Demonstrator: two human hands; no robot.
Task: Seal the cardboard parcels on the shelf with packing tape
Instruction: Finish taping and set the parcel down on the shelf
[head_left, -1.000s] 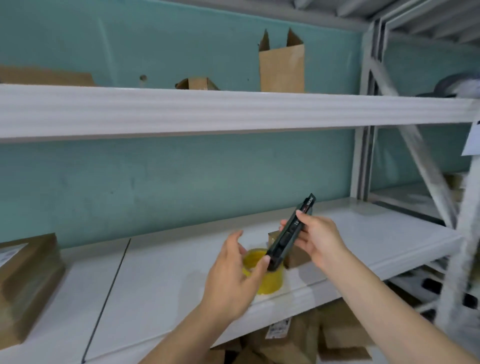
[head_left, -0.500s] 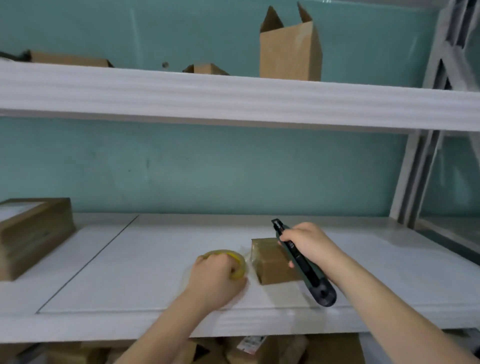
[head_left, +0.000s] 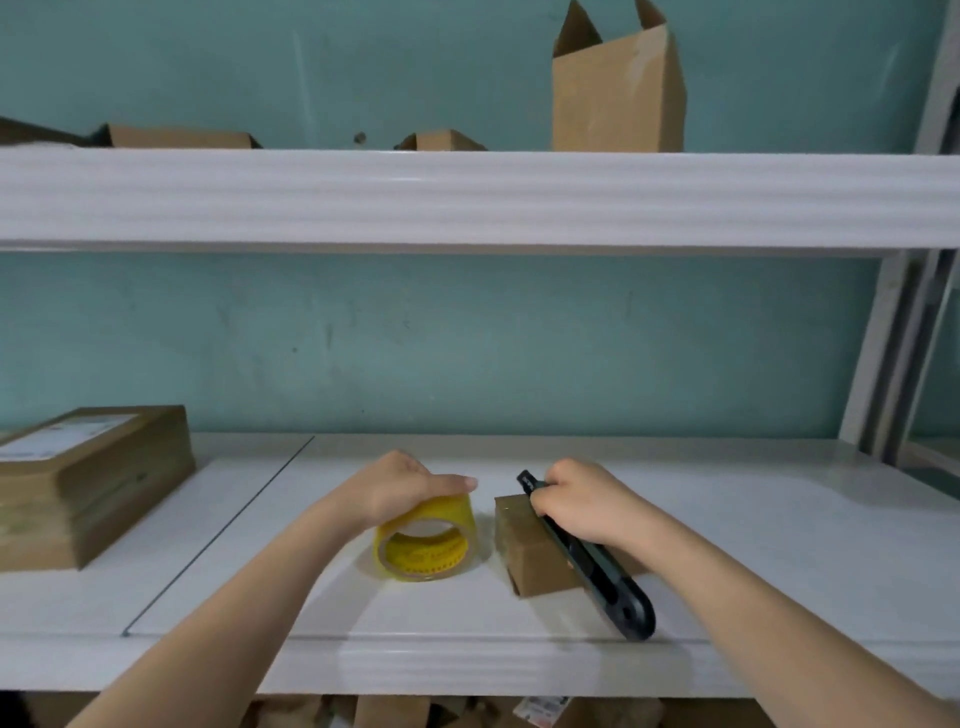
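Where teal wall (head_left: 467, 338) backs white shelf (head_left: 779, 545) — a parcel (head_left: 524, 551) sits.

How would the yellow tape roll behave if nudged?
The tape roll stands on its curved edge on the smooth shelf, so it would probably roll sideways. Its hollow core suggests it is fairly light. The left hand on top likely steadies it.
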